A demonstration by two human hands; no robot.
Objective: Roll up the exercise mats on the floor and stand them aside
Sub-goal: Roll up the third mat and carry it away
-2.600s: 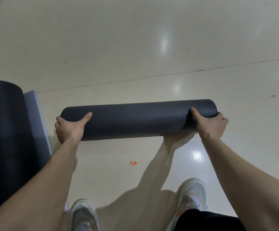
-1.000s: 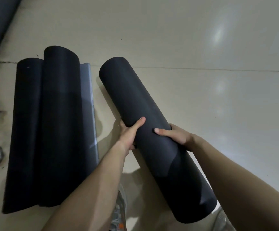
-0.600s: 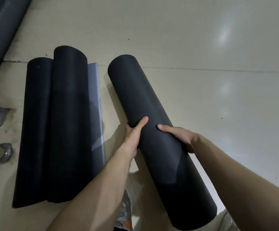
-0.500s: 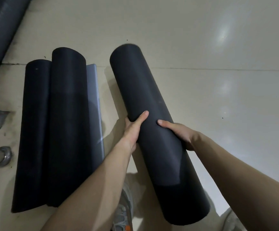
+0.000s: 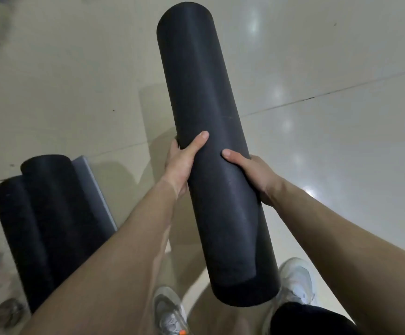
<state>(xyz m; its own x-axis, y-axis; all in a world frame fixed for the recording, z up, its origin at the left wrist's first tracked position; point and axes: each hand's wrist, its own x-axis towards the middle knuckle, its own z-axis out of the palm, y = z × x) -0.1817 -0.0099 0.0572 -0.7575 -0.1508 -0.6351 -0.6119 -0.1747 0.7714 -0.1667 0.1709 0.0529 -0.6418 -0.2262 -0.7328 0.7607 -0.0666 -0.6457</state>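
Rolled mat sits in my two hands, a long dark cylinder of matte, faintly grainy foam, held off the floor and tilted so its far end points up and away from me while its near end hangs above my shoes. My left hand wraps its left side around the middle, thumb laid flat across the front of the roll, grip closed on the mat. My right hand clasps the opposite side just below, thumb pressed onto the front, fingers curled out of sight behind the roll, so that grip is also closed on the mat. The mat's loose outer edge shows as a curved seam low on the roll, near its blunt round end. Down to my left, two more rolled mats lie side by side on the floor, touching, the same dull black; a strip of smoother grey sheet pokes out along their right side. The floor is pale, glossy tile with soft light reflections and a thin dark joint line running across it. My grey sneakers stand below the roll, one with a small orange mark.
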